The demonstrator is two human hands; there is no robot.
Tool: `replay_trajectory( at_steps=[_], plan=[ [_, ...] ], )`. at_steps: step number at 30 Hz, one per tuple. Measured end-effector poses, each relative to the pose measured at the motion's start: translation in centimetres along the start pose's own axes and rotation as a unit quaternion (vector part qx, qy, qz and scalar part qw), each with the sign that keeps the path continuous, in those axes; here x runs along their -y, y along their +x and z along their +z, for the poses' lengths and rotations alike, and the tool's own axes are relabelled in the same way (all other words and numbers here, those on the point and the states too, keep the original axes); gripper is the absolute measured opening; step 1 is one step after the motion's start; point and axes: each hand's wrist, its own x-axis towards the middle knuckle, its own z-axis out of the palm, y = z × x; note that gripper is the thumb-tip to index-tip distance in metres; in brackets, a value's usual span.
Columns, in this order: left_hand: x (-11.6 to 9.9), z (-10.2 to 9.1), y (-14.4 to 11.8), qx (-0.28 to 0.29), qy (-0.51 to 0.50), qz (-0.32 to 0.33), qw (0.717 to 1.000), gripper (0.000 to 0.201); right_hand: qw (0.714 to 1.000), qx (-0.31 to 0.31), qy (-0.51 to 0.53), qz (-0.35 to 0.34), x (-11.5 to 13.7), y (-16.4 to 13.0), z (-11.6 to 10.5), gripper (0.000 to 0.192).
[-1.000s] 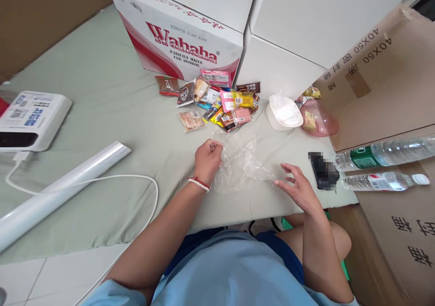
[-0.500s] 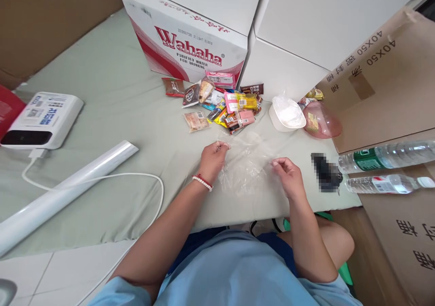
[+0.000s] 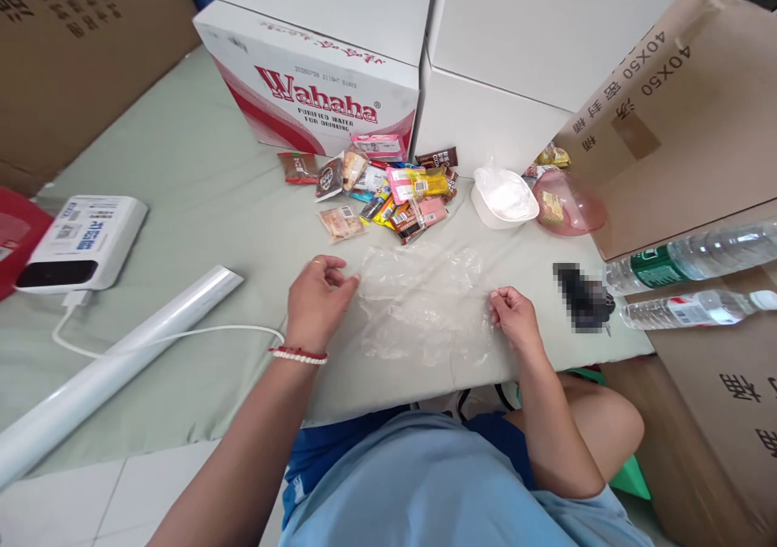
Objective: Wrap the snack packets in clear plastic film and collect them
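Note:
A crinkled clear plastic sheet (image 3: 425,304), perhaps a bag, lies spread on the pale green cloth before me. Its right edge is pinched in my right hand (image 3: 513,312), between thumb and curled fingers. My left hand (image 3: 321,300), with a beaded bracelet at the wrist, is beside the sheet's left edge; its thumb and fingers are apart and nothing shows in them. Beyond the sheet is a pile of wrapped snacks (image 3: 418,183), with one flat packet (image 3: 341,223) at its near left. A white bowl (image 3: 503,211) lined with clear plastic stands right of the pile.
A pink translucent bowl (image 3: 576,211) and two plastic bottles (image 3: 685,312) are at the right, by a cardboard box (image 3: 643,150). A Wahaha carton (image 3: 316,86) stands behind the snacks. On the left lie a white device (image 3: 85,239), its cable and a long white roll (image 3: 121,361).
My left hand has moved left and its fingers have come apart. The clear plastic is spread wider and flatter. My right hand stays at its right edge. The view has shifted slightly.

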Motion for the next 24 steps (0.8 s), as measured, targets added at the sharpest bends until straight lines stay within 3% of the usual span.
replay_trajectory(
  at_steps=[2,4,6,8,11,14,16,20,24],
  plan=[
    [-1.4,-0.8,-0.7,-0.098,0.065,0.08,0.99,0.026,1.0,0.002,-0.018,-0.013,-0.1,0.1,0.2,0.037],
    [-3.1,-0.5,-1.5,-0.109,0.09,0.175,0.974,0.02,0.999,0.007,-0.029,-0.027,-0.1,0.2,0.3,0.037],
    [-4.3,0.8,-1.9,-0.023,0.115,0.263,0.958,0.021,0.999,0.007,-0.036,-0.038,-0.1,0.5,0.1,0.037],
    [-4.2,2.5,-1.8,0.094,0.174,0.308,0.931,0.026,0.997,-0.008,-0.055,-0.051,-0.3,0.9,-0.4,0.037],
    [-1.7,4.6,-1.0,0.184,0.285,0.3,0.892,0.033,0.988,-0.046,-0.124,-0.073,-0.8,1.4,-1.6,0.034],
    [1.5,4.9,-0.9,0.197,0.335,0.294,0.873,0.049,0.963,-0.081,-0.235,-0.109,-1.4,1.2,-2.7,0.031],
    [2.5,4.3,-1.5,0.179,0.341,0.294,0.875,0.055,0.937,-0.11,-0.293,-0.153,-1.2,0.6,-2.8,0.03],
    [0.3,3.9,-2.8,0.104,0.313,0.314,0.89,0.051,0.898,-0.123,-0.307,-0.289,0.6,-0.5,-0.8,0.03],
    [-2.8,6.0,-2.1,0.087,0.27,0.348,0.893,0.047,0.87,-0.033,-0.326,-0.369,2.1,-0.4,2.4,0.037]
  ],
)
